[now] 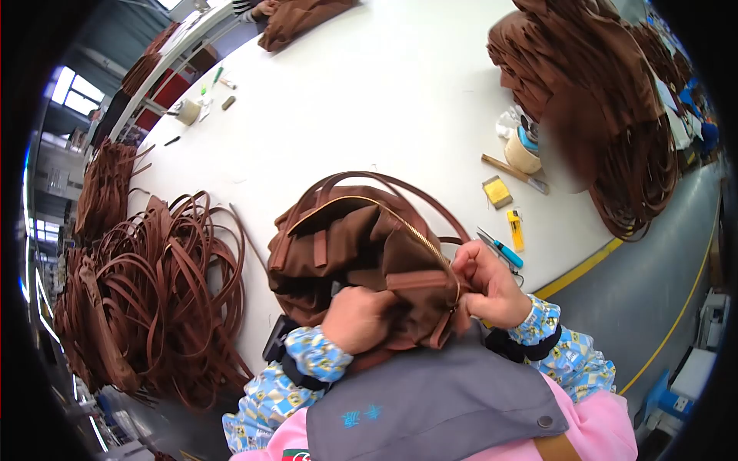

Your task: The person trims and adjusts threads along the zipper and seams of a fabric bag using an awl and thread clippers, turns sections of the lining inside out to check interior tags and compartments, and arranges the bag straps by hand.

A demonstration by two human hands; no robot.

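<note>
A brown handbag (pixel 350 253) with two looped handles stands in front of me, its gold-toothed zipper (pixel 415 230) undone and the mouth gaping toward me. My left hand (pixel 356 317) is closed on the bag's near side, knuckles up, with the fingertips hidden in the fabric. At the right end of the zipper, my right hand (pixel 492 284) pinches the edge of the bag between thumb and fingers. Brown patches sit along the inside wall. Just beyond my right hand lies a pair of blue-handled snips (pixel 503 250).
Piles of brown bags with straps lie left (pixel 154 292) and right (pixel 576 100) on the white table (pixel 369 107). A yellow cutter (pixel 516 230), yellow block (pixel 497 192), brush (pixel 515 173) and pot (pixel 523 154) sit at right. Another person's hand (pixel 265 8) holds brown material at the far side.
</note>
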